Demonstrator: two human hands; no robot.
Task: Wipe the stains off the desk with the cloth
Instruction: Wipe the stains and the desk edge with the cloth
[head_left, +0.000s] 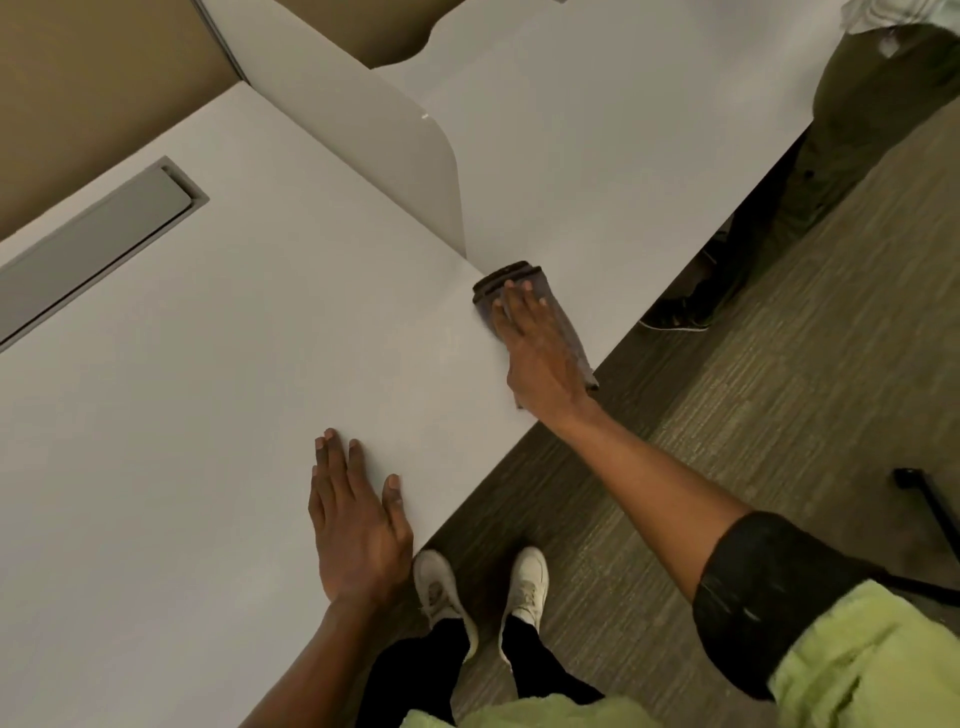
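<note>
Right hand (537, 353) flat and open, fingers spread, pressed palm-down on the cloth (524, 283); no grip, just weight on top. Cloth dark, folded into a long pad, lying on the bench (208, 389) close to its front edge, just below the foot of the divider (395, 150), with its near corner out past the wrist at the edge. Left hand (356, 514) also open and flat, empty, resting on the bare bench near the same edge, well apart from the cloth; looks like a brace.

Mid-wipe, by the look of it, working the strip along the front edge near the divider. No stains plain to see anywhere on the pale top, neither beside the cloth nor across the wide stretch toward the cable flap (104, 244); too faint to tell under this light, or already gone. Hard therefore to call how much is left. Probably still to cover: the broad area left of the cloth and up toward the flap, unless done already. Second surface beyond the divider equally bare of visible marks.
</note>
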